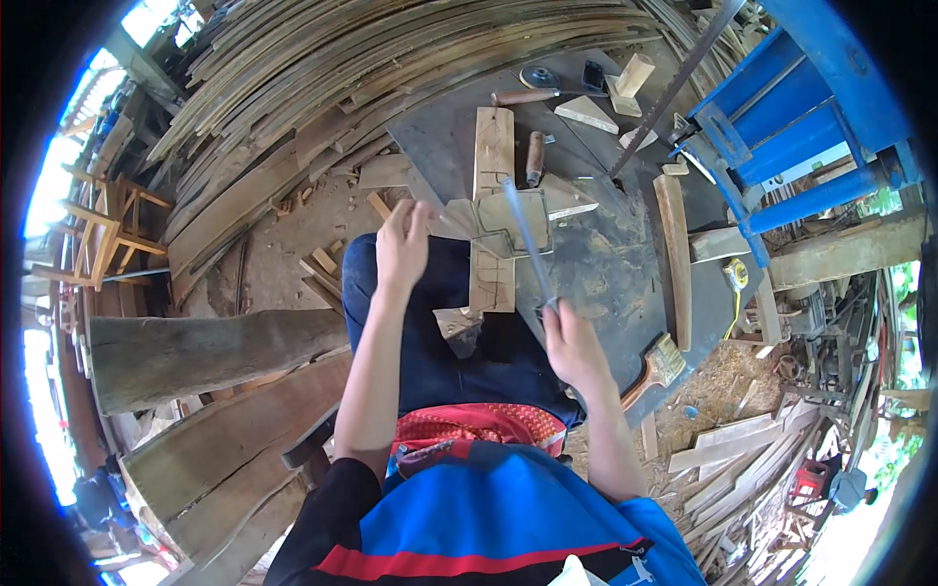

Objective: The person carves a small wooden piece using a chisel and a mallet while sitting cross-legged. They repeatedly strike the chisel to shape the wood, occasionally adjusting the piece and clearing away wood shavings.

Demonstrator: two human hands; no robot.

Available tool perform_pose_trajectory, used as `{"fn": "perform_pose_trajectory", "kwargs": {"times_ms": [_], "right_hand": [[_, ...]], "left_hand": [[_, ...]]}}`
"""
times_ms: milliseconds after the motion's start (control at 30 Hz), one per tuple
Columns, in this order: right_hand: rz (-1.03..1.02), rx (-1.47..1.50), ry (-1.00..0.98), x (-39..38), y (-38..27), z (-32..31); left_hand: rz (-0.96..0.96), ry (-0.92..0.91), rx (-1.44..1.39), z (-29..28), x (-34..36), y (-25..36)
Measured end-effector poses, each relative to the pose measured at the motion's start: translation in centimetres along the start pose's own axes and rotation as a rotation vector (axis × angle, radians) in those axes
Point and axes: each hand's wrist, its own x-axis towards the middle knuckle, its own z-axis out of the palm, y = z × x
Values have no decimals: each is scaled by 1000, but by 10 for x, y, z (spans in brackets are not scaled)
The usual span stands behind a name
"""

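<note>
My right hand (576, 350) is closed round the near end of a long, thin, straight metal tool (528, 232), seemingly a file. Its shaft slants up and away to the left, over a squarish wood block (515, 223). That block lies across a long wooden piece (492, 283) with dark outlines drawn on it, at the left edge of the dark worktop. Left of the block, my left hand (403, 244) is raised above my knee. Its fingers are loosely bent, a little apart and slightly blurred, with nothing visible in them.
On the dark worktop (611, 283) lie a wooden handle (535, 156), a curved wooden leg (672, 259), a brush (664, 363) and a yellow tape measure (736, 274). A blue metal machine (796, 127) stands at the far right. Stacked planks (293, 88) fill the far left; thick slabs (215, 356) lie nearer.
</note>
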Motion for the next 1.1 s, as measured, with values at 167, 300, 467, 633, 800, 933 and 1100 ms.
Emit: {"fn": "perform_pose_trajectory", "kwargs": {"times_ms": [167,300,467,633,800,933,1100], "right_hand": [[-57,-261,87,19,-27,44],[-72,-361,96,34,-35,63],[-79,-407,139,41,-30,67],[-97,-474,117,38,-27,57],[-94,-514,98,45,-22,54],[-94,-530,94,46,-19,54],[-28,-535,66,26,-4,43]], "left_hand": [[-388,-394,-191,21,41,-35],[-254,-446,-29,41,41,-20],[76,-216,121,68,25,-32],[27,-177,105,70,12,-32],[16,-140,159,72,11,-30],[-98,-139,223,69,9,-15],[-81,-148,246,75,5,-13]]}}
